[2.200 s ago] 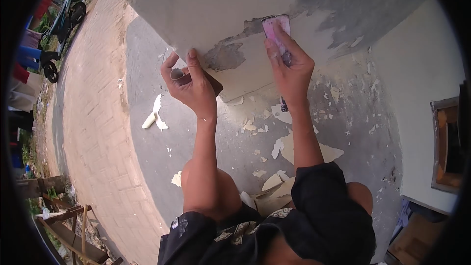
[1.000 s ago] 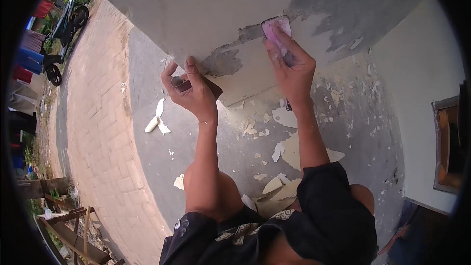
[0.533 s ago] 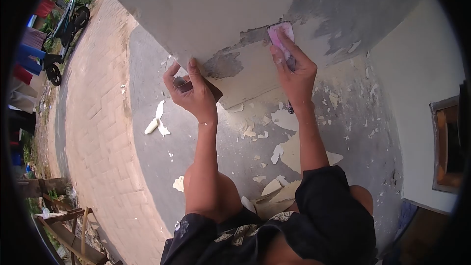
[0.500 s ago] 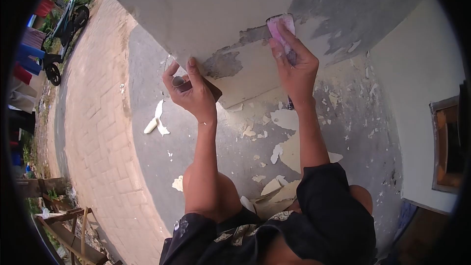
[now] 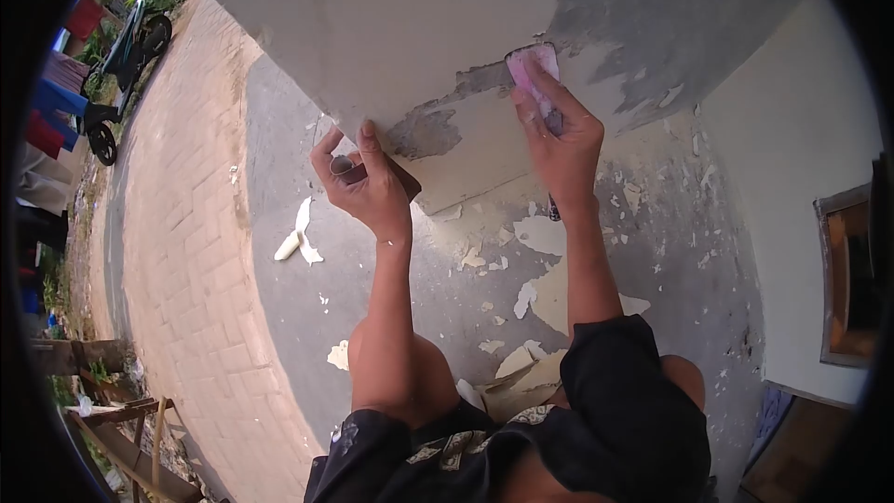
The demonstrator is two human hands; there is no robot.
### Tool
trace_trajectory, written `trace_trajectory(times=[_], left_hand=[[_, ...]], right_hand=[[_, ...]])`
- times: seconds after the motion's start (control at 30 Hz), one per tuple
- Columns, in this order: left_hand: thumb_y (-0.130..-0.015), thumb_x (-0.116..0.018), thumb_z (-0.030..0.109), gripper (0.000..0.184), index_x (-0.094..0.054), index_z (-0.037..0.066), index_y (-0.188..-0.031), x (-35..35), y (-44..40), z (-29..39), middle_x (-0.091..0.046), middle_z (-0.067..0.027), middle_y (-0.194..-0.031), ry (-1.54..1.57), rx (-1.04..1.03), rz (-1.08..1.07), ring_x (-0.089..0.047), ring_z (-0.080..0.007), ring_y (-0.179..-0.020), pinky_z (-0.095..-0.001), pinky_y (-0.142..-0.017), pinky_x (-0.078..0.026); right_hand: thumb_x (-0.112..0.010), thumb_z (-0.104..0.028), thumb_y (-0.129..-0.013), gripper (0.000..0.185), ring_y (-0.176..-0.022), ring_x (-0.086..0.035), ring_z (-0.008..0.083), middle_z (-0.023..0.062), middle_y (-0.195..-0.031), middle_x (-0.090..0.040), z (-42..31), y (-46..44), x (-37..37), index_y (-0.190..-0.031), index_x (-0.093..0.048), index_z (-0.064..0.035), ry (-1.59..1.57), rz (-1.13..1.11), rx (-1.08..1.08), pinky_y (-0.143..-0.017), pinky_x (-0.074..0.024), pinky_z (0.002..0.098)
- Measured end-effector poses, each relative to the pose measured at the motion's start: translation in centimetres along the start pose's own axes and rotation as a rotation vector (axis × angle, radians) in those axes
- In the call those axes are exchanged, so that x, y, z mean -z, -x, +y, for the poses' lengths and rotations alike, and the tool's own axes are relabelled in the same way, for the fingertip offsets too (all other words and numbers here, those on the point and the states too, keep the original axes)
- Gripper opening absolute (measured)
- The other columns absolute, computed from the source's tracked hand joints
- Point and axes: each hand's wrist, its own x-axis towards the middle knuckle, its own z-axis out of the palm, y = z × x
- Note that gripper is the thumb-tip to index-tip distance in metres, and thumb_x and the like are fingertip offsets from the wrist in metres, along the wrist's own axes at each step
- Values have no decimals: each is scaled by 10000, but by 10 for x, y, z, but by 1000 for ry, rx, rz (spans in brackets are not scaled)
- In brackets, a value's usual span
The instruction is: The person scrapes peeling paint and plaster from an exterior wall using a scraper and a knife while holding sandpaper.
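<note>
In the head view, my right hand (image 5: pixel 568 144) holds a scraper with a flat, pink-and-white blade (image 5: pixel 535 70). My fingers press along the blade, which lies against the wall (image 5: pixel 410 19), and its dark handle (image 5: pixel 554 210) shows below the hand. Around the blade the cream paint has come away, baring a rough grey patch (image 5: pixel 428 130). My left hand (image 5: pixel 368 177) is curled at the wall's lower left corner, thumb and forefinger raised beside the edge. Within it sits a brown, rolled-up sheet (image 5: pixel 402 177) with a round end; its exact kind is unclear.
Peeled paint flakes (image 5: pixel 540 235) litter the grey floor (image 5: pixel 289 307), and a curled strip (image 5: pixel 298 237) lies to the left. Beyond runs a brick path (image 5: pixel 186 224) with a parked motorbike (image 5: pixel 130 47). A framed opening (image 5: pixel 843 275) is on the right wall.
The whole view has tilted slightly, so wall and hands appear a little lower. Both hands keep their holds, and the scraper stays at nearly the same spot on the wall.
</note>
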Motion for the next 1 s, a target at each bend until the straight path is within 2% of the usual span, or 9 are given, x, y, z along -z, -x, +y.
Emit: trace_trajectory(times=[0.13, 0.23, 0.33, 0.43, 0.53, 0.73, 0.83, 0.93, 1.0], left_hand=[[-911, -658, 216, 260, -513, 31, -1022, 1, 8, 6, -508, 13, -608, 23, 42, 9, -448, -16, -505, -153, -477, -300], [-904, -667, 183, 248, -512, 40, -1034, -2, -1, -2, -527, 12, -588, 49, -21, 22, -469, -10, -490, -144, -457, -297], [-908, -658, 172, 236, -510, 35, -1031, 3, 6, -1, -546, 5, -609, 31, 27, 9, -475, -8, -494, -141, -459, -312], [-915, -653, 231, 265, -501, 30, -997, 0, 1, 3, -493, 24, -615, 49, 8, -11, -433, -19, -527, -160, -500, -306], [-924, -643, 270, 287, -497, 30, -982, 2, 0, 6, -465, 33, -613, 37, -1, -23, -412, -26, -547, -171, -517, -301], [-902, -673, 212, 254, -529, 35, -1011, 1, 0, 8, -494, 24, -598, -15, 5, 7, -461, -15, -521, -166, -475, -328], [-914, -654, 301, 344, -524, 2, -1022, -3, 5, 17, -479, 5, -666, 19, 71, 19, -435, -49, -596, -186, -551, -341], [-915, -652, 302, 348, -522, -4, -1022, -2, 6, 14, -478, 8, -664, 26, 46, 13, -435, -47, -590, -182, -550, -341], [-911, -659, 239, 288, -521, 18, -1034, 0, 3, 7, -495, 16, -624, -19, 10, 20, -450, -25, -548, -166, -510, -319]], right_hand=[[-667, -35, -859, 343, -994, -636, 119, 140, -1099, -678, 3, 11, 2, -1198, -634, -67, 57, 20, -13, -812, -540, 248], [-672, -58, -862, 342, -1000, -632, 119, 140, -1095, -679, 6, 7, -1, -1201, -634, -74, 146, 29, 125, -803, -544, 249], [-642, -44, -885, 330, -1130, -568, 157, 137, -1216, -622, -25, -16, 4, -1212, -609, -21, 4, -31, -27, -947, -483, 297], [-633, -38, -890, 327, -1136, -566, 155, 139, -1220, -619, -7, 6, 1, -1216, -607, -27, 52, -13, -47, -965, -472, 299], [-662, -70, -873, 324, -1048, -608, 116, 117, -1185, -645, -1, 2, -3, -1195, -634, -64, -2, 38, 49, -832, -534, 249], [-661, -61, -872, 309, -1034, -608, 108, 124, -1158, -657, 2, 10, 0, -1181, -640, -50, 123, 12, 48, -824, -538, 261], [-660, -53, -870, 315, -1039, -607, 110, 125, -1150, -660, 5, 12, 2, -1184, -638, -52, 33, 1, -24, -830, -538, 266], [-636, -16, -881, 335, -1098, -586, 154, 133, -1199, -634, 3, 16, 2, -1214, -606, -8, 32, -21, -52, -951, -476, 292], [-651, -31, -874, 324, -960, -601, 82, 117, -1155, -660, 9, 17, 1, -1196, -631, -48, 107, 9, 53, -769, -515, 241]])
